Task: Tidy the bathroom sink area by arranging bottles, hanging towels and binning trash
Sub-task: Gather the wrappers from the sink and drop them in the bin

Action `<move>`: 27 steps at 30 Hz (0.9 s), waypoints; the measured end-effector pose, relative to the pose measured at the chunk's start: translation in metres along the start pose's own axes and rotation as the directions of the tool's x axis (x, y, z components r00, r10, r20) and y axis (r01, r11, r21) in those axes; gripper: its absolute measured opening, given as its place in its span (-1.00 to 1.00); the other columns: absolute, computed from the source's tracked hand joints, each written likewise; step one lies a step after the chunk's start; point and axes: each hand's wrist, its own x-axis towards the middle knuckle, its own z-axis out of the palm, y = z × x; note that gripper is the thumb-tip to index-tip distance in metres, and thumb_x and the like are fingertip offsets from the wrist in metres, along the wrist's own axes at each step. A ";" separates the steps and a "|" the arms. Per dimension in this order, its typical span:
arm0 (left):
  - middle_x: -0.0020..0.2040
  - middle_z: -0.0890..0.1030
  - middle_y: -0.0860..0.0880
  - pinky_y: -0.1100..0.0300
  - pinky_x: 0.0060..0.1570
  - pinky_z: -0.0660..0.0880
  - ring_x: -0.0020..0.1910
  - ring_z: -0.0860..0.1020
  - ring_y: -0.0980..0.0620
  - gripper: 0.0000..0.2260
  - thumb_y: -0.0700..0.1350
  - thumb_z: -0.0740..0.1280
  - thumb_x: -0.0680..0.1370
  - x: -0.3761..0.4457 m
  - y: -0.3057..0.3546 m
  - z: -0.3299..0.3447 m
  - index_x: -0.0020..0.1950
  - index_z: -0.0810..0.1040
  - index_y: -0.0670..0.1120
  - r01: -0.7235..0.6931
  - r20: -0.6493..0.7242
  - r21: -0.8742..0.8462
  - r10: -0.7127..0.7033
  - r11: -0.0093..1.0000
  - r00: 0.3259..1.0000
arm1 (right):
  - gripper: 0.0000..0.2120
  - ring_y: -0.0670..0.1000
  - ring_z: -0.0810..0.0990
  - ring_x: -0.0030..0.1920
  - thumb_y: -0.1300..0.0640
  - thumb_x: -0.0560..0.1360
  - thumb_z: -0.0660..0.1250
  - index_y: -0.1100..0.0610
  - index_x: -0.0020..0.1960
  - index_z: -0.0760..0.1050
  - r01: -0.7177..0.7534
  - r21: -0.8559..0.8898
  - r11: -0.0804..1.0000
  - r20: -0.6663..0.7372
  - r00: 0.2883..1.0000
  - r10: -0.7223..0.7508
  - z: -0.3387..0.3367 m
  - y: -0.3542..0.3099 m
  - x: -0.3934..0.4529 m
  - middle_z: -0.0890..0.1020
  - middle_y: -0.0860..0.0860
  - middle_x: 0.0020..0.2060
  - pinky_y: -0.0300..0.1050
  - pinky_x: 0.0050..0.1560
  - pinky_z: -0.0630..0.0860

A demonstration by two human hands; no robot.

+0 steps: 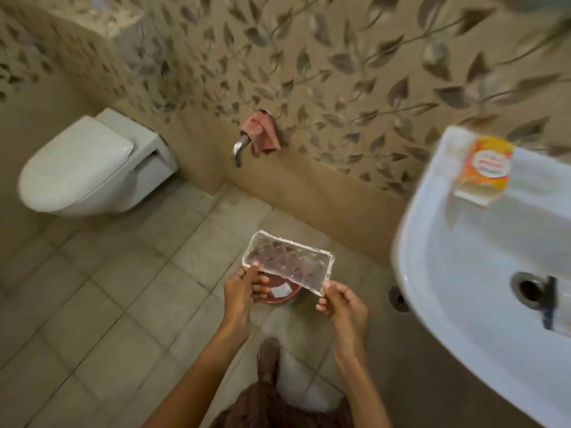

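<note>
Two hands pinch a clear plastic tray [290, 264] above the tiled floor [123, 288]: the left hand [244, 287] grips its near-left edge, the right hand [343, 304] its near-right corner. Beneath it sits a red bin [285, 295]; an orange packet [485, 169] lies on the sink [463, 273] rim.

Toilet [89, 168] far left against wall; tap [239, 149] with cloth [262, 134] draped over it, wall centre; sink [494, 273] right, packet [485, 168] on its rim; tray [290, 261] above bin [278, 293], floor centre.
</note>
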 end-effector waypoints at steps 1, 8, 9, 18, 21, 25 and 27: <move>-0.58 0.56 0.03 0.36 -0.60 0.41 -0.65 0.47 0.16 -0.84 -0.18 0.29 0.55 0.024 -0.008 -0.003 -0.22 0.52 -0.17 0.056 -0.023 0.018 -0.055 0.998 0.998 | -0.92 -0.21 0.50 -0.50 0.33 0.49 0.32 0.21 -0.14 0.58 -0.025 -0.040 0.999 -0.015 1.000 0.024 0.008 0.018 0.016 0.60 -0.06 -0.50 -0.37 -0.45 0.50; -0.36 0.61 -0.13 0.36 -0.60 0.43 -0.64 0.53 0.14 -0.88 -0.29 0.25 0.55 0.183 -0.094 -0.013 -0.18 0.51 -0.26 0.310 -0.120 0.038 -0.304 0.950 0.945 | -0.94 -0.21 0.43 -0.61 0.35 0.48 0.33 0.26 -0.14 0.56 -0.265 -0.195 0.944 -0.170 0.957 0.233 0.030 0.161 0.140 0.51 0.06 -0.47 -0.38 -0.54 0.44; -0.29 0.62 -0.19 0.34 -0.59 0.45 -0.63 0.54 0.13 -0.91 -0.31 0.25 0.55 0.203 -0.108 -0.015 -0.14 0.50 -0.30 0.326 -0.123 0.052 -0.318 0.944 0.940 | -0.93 -0.21 0.43 -0.62 0.37 0.47 0.33 0.27 -0.17 0.56 -0.289 -0.223 0.931 -0.179 0.951 0.252 0.032 0.181 0.160 0.51 0.04 -0.52 -0.38 -0.55 0.43; 0.22 0.48 -0.40 0.25 -0.33 0.59 0.06 0.61 -0.25 -0.77 -0.32 0.13 0.60 0.345 -0.206 -0.036 0.15 0.41 -0.46 0.483 -0.053 0.051 -0.480 0.874 0.876 | -0.72 -0.21 0.43 -0.68 0.46 0.46 0.27 0.19 -0.35 0.49 -0.393 -0.355 0.848 -0.179 0.919 0.351 0.052 0.307 0.294 0.51 -0.03 -0.64 -0.37 -0.61 0.43; 0.25 0.49 -0.37 0.08 -0.02 0.51 0.21 0.50 -0.27 -0.87 -0.30 0.19 0.58 0.358 -0.213 -0.033 0.07 0.45 -0.34 0.545 -0.065 0.049 -0.542 0.837 0.838 | -0.72 -0.21 0.44 -0.70 0.46 0.48 0.26 0.19 -0.34 0.46 -0.440 -0.371 0.818 -0.197 0.898 0.394 0.059 0.325 0.312 0.51 0.03 -0.58 -0.39 -0.63 0.43; 0.26 0.47 -0.37 0.08 -0.10 0.47 0.18 0.51 -0.27 -0.85 -0.30 0.12 0.60 0.359 -0.214 -0.033 0.09 0.43 -0.31 0.582 -0.059 0.066 -0.579 0.811 0.813 | -0.90 -0.18 0.43 -0.73 0.45 0.48 0.27 0.28 -0.10 0.45 -0.530 -0.358 0.769 -0.219 0.848 0.483 0.066 0.331 0.313 0.48 0.13 -0.48 -0.35 -0.66 0.43; 0.15 0.53 -0.34 0.14 -0.20 0.47 -0.08 0.60 -0.18 -0.84 -0.28 0.11 0.61 0.352 -0.212 -0.032 0.13 0.41 -0.28 0.572 -0.043 0.087 -0.571 0.815 0.820 | -0.92 -0.16 0.43 -0.73 0.40 0.49 0.26 0.28 -0.04 0.45 -0.524 -0.385 0.760 -0.195 0.851 0.488 0.070 0.325 0.306 0.49 0.13 -0.45 -0.34 -0.64 0.44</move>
